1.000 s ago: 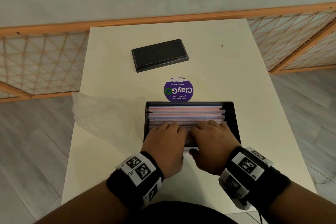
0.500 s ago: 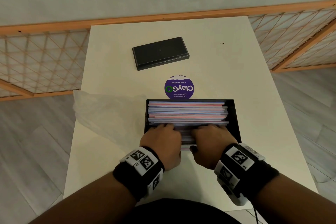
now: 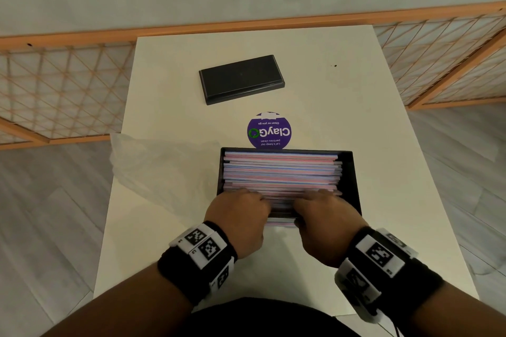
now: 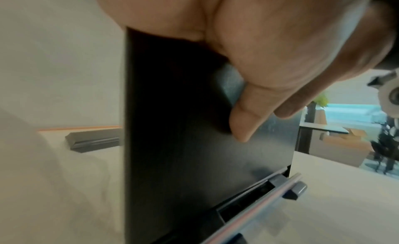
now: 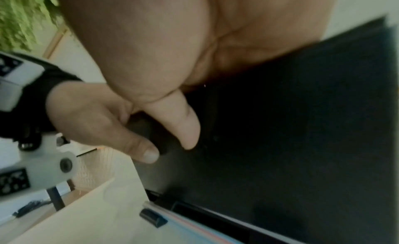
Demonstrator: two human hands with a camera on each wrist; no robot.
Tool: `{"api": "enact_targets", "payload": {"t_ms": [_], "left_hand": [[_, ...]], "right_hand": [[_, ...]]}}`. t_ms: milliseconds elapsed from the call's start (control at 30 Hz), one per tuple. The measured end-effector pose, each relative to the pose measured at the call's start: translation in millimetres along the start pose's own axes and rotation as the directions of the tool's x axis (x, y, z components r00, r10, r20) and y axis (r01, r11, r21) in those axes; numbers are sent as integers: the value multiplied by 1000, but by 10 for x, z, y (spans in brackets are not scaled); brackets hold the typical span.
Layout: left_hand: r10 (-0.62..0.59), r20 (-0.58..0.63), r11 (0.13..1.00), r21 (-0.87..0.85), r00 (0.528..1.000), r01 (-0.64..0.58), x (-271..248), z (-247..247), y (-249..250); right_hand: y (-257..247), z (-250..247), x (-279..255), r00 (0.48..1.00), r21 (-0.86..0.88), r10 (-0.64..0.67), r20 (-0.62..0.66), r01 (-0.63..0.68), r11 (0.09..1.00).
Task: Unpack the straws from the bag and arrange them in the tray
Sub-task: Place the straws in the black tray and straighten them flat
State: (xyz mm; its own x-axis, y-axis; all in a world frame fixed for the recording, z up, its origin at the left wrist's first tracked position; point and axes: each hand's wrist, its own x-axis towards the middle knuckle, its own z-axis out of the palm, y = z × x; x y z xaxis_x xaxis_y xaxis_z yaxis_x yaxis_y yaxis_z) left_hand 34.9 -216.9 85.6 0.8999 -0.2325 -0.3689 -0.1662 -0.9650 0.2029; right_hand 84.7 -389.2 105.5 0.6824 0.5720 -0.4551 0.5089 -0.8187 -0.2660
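Observation:
A black tray (image 3: 353, 172) sits at the table's near middle, filled with pink, blue and white straws (image 3: 282, 172) lying crosswise. My left hand (image 3: 243, 204) and right hand (image 3: 320, 204) sit side by side at the tray's near wall. Their fingers curl over the rim onto the nearest straws. Each thumb presses the wall's outer face: the left thumb (image 4: 244, 123) and the right thumb (image 5: 183, 128). A few straw ends (image 3: 280, 224) poke out under the near wall, between my hands. The empty clear bag (image 3: 164, 172) lies flat left of the tray.
A black lid (image 3: 241, 78) lies at the far middle of the white table (image 3: 356, 90). A round purple sticker (image 3: 269, 131) is just beyond the tray. An orange lattice screen (image 3: 54, 90) runs behind the table and on both sides.
Both hands have slid back over the straws toward the tray's near wall, and their fingers have curled from flat to bent over the rim.

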Motion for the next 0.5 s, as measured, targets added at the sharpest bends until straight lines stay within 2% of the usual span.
{"api": "enact_targets", "payload": {"t_ms": [100,233,433,500], "left_hand": [[-28,81,998,61,996,23,18,-18,29],[-53,110,996,75,992,45,18,-15,34],[-59,103,998,16,993,58,25,-44,23],[-39,21,997,-62,999,40,0,-52,3]], "right_hand": [[10,72,92,996,-75,47,73,-41,996],[31,94,117,996,-70,57,74,-52,996],[-10,42,112,995,-78,64,80,-57,995],[-23,31,88,995,-81,57,88,-50,995]]}}
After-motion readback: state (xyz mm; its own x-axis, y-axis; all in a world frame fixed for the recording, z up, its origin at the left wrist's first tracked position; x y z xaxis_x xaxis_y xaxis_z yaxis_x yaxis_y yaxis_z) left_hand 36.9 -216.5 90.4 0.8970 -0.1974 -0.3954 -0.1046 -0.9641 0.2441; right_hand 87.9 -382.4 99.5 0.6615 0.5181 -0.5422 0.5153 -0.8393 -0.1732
